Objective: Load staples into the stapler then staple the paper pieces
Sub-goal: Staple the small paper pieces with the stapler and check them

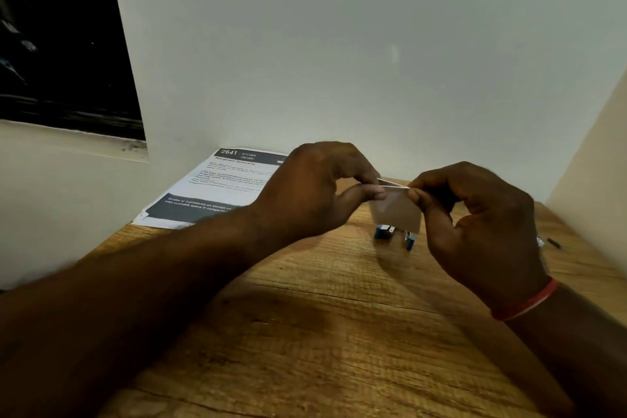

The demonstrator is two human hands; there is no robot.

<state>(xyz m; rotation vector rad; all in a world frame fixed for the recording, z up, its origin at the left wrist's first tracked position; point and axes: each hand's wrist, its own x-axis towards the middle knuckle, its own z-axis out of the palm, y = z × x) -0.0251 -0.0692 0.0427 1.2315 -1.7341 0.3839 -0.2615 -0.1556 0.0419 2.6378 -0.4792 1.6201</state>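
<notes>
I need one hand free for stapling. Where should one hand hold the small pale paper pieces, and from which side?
Probably the top left corner of the small pale paper pieces, pinched from the left as the left hand does: they hang from the top edge, and the right hand sits nearer the small blue stapler.

Both arms are stretched forward; the left grip (315,190) and right grip (475,214) are held close together, fingertips (373,194) pinched.

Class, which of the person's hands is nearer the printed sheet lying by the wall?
Left. The left hand hovers at the right edge of the printed sheet; the right hand is farther right, beyond the paper pieces.
</notes>
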